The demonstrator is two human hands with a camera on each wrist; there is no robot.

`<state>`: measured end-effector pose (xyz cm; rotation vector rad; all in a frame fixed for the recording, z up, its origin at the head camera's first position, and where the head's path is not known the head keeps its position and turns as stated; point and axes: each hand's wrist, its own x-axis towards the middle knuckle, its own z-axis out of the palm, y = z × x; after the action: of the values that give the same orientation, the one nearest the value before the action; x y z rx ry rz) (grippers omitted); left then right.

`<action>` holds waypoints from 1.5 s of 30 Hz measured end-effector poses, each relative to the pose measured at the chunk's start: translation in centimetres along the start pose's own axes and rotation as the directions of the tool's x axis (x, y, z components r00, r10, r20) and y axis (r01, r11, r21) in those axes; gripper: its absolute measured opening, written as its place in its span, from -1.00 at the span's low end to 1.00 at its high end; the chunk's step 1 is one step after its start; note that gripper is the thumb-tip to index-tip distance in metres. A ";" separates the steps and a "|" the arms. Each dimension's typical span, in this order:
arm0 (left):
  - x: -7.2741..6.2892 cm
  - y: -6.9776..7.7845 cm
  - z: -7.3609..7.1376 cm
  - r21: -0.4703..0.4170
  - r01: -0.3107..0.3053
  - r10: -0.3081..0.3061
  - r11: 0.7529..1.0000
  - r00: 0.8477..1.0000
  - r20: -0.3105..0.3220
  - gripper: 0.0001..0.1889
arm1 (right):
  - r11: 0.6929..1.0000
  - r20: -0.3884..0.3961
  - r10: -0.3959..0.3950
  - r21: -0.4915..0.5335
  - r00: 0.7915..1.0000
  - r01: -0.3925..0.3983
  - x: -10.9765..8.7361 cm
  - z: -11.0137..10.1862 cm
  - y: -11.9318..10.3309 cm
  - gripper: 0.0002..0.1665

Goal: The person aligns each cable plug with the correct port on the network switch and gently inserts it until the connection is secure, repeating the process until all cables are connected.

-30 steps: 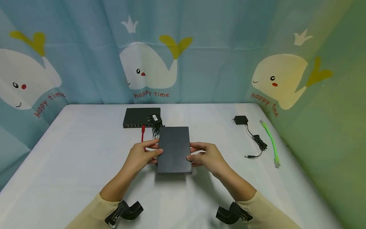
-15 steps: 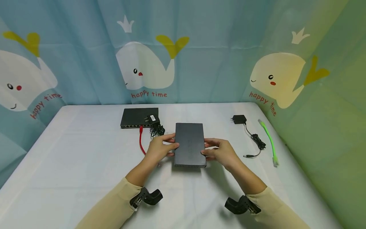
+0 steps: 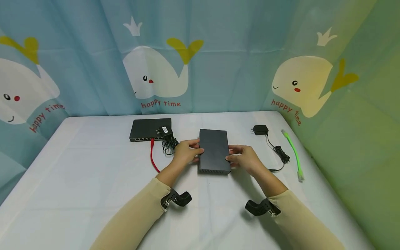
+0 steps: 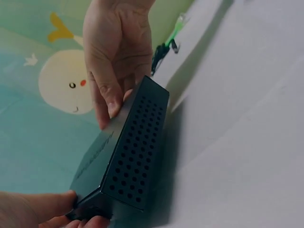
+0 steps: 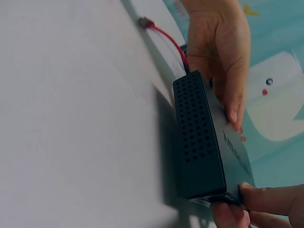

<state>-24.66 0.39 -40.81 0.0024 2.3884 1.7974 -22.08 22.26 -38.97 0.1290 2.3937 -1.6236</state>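
A black network switch (image 3: 214, 152) is held between both hands at the middle of the table, one short end toward me. My left hand (image 3: 186, 151) grips its left long side, thumb on top and fingers underneath. On the opposite side my right hand (image 3: 245, 158) pinches it the same way. Round vent holes cover one side wall of the switch (image 4: 135, 152) in the left wrist view, where the thumb and fingertips of the left hand (image 4: 35, 209) show at the lower corner. A shadow falls on the white cloth beneath the switch.
At the back left lies a second black network switch (image 3: 151, 126) with a red Ethernet cable (image 3: 152, 154) at its ports. A black power adapter (image 3: 165, 131) overlaps its corner. To the right are another power adapter (image 3: 260, 130) and a green Ethernet cable (image 3: 293, 151).
Both hands have carried the switch to the right and farther back over the table. More of the red cable and the left adapter's coiled cord now shows.
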 end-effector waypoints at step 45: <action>10.2 1.9 -0.4 0.209 0.281 -0.261 0.937 0.958 -0.119 -0.52 | 0.982 -0.007 0.177 0.064 0.984 -0.176 10.9 -0.1 -1.6 -0.34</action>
<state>-34.95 1.47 -40.10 -0.3712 2.4937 1.4278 -32.97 21.06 -40.26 0.3534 2.2684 -1.6203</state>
